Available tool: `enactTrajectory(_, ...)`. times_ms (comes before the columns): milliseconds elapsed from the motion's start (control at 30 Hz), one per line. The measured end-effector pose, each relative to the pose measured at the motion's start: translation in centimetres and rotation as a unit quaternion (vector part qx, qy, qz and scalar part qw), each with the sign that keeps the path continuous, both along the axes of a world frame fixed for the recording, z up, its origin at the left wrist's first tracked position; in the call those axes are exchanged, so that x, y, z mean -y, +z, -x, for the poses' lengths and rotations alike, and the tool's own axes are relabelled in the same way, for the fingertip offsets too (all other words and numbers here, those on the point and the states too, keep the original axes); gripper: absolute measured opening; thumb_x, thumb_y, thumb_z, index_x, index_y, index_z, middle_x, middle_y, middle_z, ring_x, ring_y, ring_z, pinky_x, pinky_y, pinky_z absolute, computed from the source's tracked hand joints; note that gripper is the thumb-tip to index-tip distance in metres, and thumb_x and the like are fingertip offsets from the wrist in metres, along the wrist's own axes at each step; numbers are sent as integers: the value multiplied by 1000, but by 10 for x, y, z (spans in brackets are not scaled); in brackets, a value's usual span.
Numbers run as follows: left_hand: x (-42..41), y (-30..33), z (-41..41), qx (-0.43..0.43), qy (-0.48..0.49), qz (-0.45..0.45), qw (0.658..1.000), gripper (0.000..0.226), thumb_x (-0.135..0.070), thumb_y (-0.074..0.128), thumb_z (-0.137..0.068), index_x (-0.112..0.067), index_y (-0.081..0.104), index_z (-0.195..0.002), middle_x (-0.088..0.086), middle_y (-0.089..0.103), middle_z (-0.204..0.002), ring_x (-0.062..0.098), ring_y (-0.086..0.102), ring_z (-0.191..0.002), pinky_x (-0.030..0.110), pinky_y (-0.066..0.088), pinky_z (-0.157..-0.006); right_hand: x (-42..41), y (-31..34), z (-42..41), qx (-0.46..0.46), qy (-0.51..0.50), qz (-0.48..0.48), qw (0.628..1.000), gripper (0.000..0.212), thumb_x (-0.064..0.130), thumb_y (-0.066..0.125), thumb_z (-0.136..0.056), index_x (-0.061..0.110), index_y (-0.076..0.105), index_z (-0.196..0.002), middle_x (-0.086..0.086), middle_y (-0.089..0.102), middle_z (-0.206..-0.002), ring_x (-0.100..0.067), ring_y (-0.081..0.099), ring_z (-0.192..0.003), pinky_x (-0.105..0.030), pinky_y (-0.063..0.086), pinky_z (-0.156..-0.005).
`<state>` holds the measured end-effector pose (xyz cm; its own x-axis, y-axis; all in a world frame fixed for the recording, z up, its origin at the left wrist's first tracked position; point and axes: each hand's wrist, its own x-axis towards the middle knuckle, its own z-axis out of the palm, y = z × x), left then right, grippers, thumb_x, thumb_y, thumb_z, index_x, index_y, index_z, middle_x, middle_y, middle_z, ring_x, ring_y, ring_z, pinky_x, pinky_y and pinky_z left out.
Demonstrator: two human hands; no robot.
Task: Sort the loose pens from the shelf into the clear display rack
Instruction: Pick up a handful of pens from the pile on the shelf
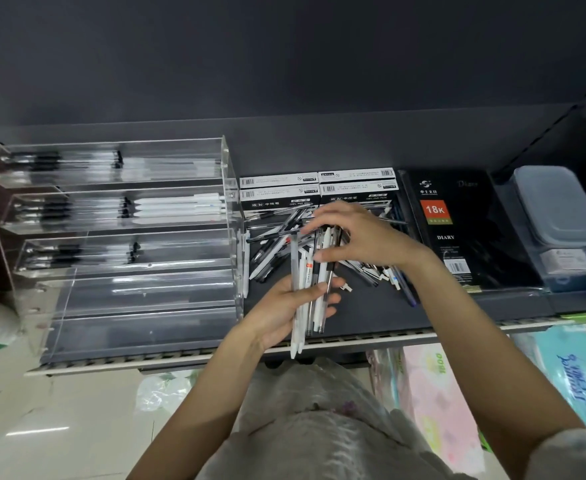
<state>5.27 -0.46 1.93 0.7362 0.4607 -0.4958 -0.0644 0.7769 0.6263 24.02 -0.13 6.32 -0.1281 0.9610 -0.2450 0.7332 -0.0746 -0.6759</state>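
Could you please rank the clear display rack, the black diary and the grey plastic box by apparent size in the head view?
1. clear display rack
2. black diary
3. grey plastic box

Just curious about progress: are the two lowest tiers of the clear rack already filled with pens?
No, the two lowest tiers of the clear display rack hold no pens; only its upper tiers do.

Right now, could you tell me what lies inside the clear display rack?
The clear display rack holds pens in its upper three tiers, black-gripped and white ones. The lower tiers look empty, though glare blurs them.
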Motion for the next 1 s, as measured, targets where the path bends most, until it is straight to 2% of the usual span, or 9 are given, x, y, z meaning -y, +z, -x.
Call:
enactTrajectory(67, -1, 0, 0, 2, -5, -5, 1000, 21, 1, 53, -91, -6, 59, -110, 9, 72, -99, 17, 68, -78, 30, 57, -69, -4, 6, 5, 11, 47, 3, 999, 30, 40, 74, -76, 35, 66, -105, 10, 43, -134, -10, 29, -125, -27, 21, -100)
enactTrajectory(167, 0, 1, 0, 5, -9, -11, 1000, 22, 1, 52, -91, -5, 57, -112, 8, 72, -98, 17, 68, -79, 30, 57, -69, -11, 8, 10, 42, 86, 4, 995, 26, 42, 74, -74, 33, 68, -98, 10, 54, -118, -11, 34, -117, -26, 28, -97)
enactTrajectory(300, 2, 3, 0, 5, -25, -43, 999, 18, 1, 51, -92, -7, 61, -103, 5, 73, -95, 15, 68, -78, 30, 58, -72, -17, 15, 11, 4, 108, 9, 994, 23, 32, 78, -72, 23, 73, -93, 4, 64, -99, -6, 46, -100, -19, 35, -86)
enactTrajectory(433, 4, 4, 1, -6, -48, -85, 995, 17, 0, 50, -93, -8, 63, -101, 0, 74, -94, 12, 68, -78, 28, 58, -75, -22, 32, 3, -52, 60, -13, 997, 20, 23, 79, -70, 12, 73, -86, 0, 64, -89, -4, 56, -83, -17, 41, -79)
enactTrajectory(533, 6, 0, 2, -29, -59, -108, 992, 18, -2, 48, -95, -9, 63, -100, -5, 74, -93, 8, 67, -77, 23, 56, -72, -25, 45, -11, -93, 7, -43, 995, 17, 19, 77, -73, 7, 70, -83, 1, 64, -78, -1, 56, -72, -17, 43, -74)
enactTrajectory(733, 8, 1, 0, -24, -76, -108, 991, 19, -4, 46, -96, -9, 62, -105, -4, 72, -94, 7, 66, -77, 20, 54, -71, -15, 43, -13, -151, 14, 19, 988, 26, 23, 73, -77, 7, 63, -95, -4, 61, -85, -17, 53, -67, -28, 45, -64)
enactTrajectory(800, 9, 1, -2, -20, -89, -106, 990, 19, -4, 46, -97, -8, 60, -109, -1, 71, -96, 8, 66, -77, 21, 54, -72, -12, 43, -11, -165, 2, 21, 986, 23, 20, 73, -78, 6, 63, -93, 2, 63, -79, -13, 54, -58, -25, 45, -55)
enactTrajectory(900, 9, 0, -3, -17, -82, -102, 991, 19, -2, 45, -96, -7, 61, -107, -1, 72, -95, 9, 67, -78, 22, 55, -73, -1, 51, -15, -194, -60, -46, 978, 10, 9, 71, -79, 5, 63, -84, 9, 61, -61, -7, 54, -48, -20, 46, -46)
enactTrajectory(1000, 5, -2, -3, -11, -9, -69, 998, 20, 2, 43, -96, -4, 58, -108, 1, 73, -93, 12, 69, -78, 26, 57, -73, 25, 60, -24, -230, -211, -215, 926, 14, 7, 71, -80, 14, 59, -81, 8, 60, -63, -9, 57, -50, -22, 50, -50)
